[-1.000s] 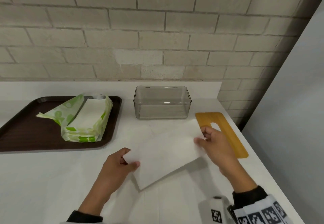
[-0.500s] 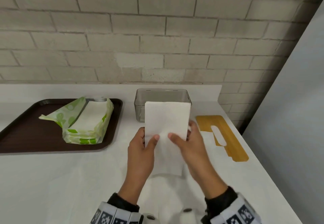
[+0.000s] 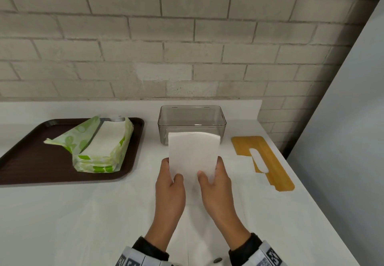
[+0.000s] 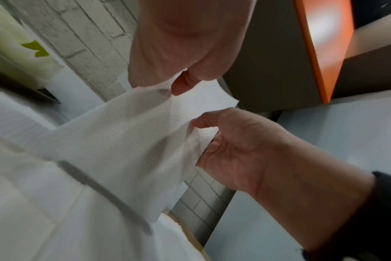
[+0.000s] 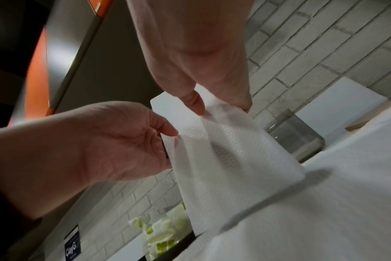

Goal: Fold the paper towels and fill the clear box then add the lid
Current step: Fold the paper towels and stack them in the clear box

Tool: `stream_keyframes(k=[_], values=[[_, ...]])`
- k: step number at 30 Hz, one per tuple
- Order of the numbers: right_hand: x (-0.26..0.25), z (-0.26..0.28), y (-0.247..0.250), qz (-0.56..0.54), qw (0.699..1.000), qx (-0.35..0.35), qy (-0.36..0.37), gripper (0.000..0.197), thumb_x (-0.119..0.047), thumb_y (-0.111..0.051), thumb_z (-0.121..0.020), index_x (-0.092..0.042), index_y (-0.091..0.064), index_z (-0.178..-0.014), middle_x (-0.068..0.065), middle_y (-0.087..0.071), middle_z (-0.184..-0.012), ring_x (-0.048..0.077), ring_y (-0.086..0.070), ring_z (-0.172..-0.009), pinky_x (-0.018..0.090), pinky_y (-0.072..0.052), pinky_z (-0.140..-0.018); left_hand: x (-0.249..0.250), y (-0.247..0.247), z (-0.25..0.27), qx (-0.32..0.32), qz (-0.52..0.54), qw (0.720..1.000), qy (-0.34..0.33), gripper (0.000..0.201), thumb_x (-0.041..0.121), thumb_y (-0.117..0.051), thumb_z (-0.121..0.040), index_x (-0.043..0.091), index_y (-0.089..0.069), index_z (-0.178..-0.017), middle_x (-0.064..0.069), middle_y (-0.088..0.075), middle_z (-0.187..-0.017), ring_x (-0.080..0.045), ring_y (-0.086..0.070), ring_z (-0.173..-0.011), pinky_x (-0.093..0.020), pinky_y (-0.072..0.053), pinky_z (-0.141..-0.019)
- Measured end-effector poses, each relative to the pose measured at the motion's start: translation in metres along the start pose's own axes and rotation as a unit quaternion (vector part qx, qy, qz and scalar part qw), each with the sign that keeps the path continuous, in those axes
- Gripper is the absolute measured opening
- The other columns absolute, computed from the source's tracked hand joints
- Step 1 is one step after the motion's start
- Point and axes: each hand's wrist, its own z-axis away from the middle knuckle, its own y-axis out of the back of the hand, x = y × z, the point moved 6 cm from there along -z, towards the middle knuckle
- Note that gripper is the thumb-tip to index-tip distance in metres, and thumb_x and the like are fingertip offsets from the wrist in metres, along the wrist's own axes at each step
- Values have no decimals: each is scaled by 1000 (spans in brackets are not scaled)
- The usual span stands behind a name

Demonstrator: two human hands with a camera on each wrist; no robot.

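I hold a folded white paper towel point(image 3: 193, 153) upright between both hands, just in front of the clear box point(image 3: 192, 124). My left hand point(image 3: 172, 170) pinches its lower left edge, thumb in front and fingers behind. My right hand point(image 3: 209, 169) pinches the lower right edge the same way. The box looks empty and stands open near the wall. Its yellow lid point(image 3: 264, 161), with an oval slot, lies flat to the right. The wrist views show the towel point(image 4: 123, 141) point(image 5: 230, 159) pinched by thumbs and fingers of both hands.
A green-and-white pack of paper towels point(image 3: 99, 145), torn open, lies on a dark brown tray point(image 3: 31, 161) at the left. The brick wall stands close behind the box. The white counter's right edge point(image 3: 311, 213) runs just past the lid.
A second ago the towel lay spread on the counter with my hands far apart. It has since been folded narrow and lifted upright, and my hands have come close together at its lower edge.
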Motion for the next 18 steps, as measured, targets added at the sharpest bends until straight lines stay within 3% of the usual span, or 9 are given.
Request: stream_keyframes(k=[2, 5, 9, 13, 18], values=[[1, 3, 1, -8, 1000, 12, 2, 37, -5, -53, -92, -34, -37, -109, -27, -50, -96, -7, -55, -84, 0, -43, -64, 0, 0, 2, -9, 10, 1000, -5, 42, -11, -38, -89, 29, -47, -99, 12, -57, -95, 8, -58, -81, -4, -46, -59], [6, 8, -1, -1, 1000, 5, -18, 40, -4, -53, -91, -38, -38, -105, -28, -50, -93, 1, -56, -84, -1, -42, -63, -5, -2, 7, -19, 10, 1000, 17, 46, -11, -37, -89, 33, -45, -96, 11, -56, -97, 3, -58, -83, -2, -45, -59], [8, 9, 6, -22, 999, 33, -13, 36, -6, -56, -90, -33, -47, -111, -25, -55, -95, -6, -59, -84, 1, -45, -66, -1, 1, 11, -7, 17, 1000, -5, 45, -12, -38, -90, 32, -47, -99, 14, -58, -96, 15, -58, -80, -2, -45, -60], [13, 9, 1, 12, 998, -2, -54, 36, -3, -54, -89, -34, -47, -106, -22, -54, -91, 5, -58, -89, 0, -43, -60, -15, -2, 11, -23, -8, 999, 31, 30, 1, -44, -95, 27, -42, -110, 11, -55, -99, 2, -57, -83, -3, -46, -59], [-3, -1, 2, 29, 997, -50, -44, 38, -5, -55, -88, -42, -47, -92, -28, -53, -85, -9, -54, -75, 2, -43, -58, -10, 16, -1, -22, -31, 999, 11, 24, 20, -61, -89, 33, -54, -108, 15, -64, -101, -4, -63, -90, -11, -49, -65]])
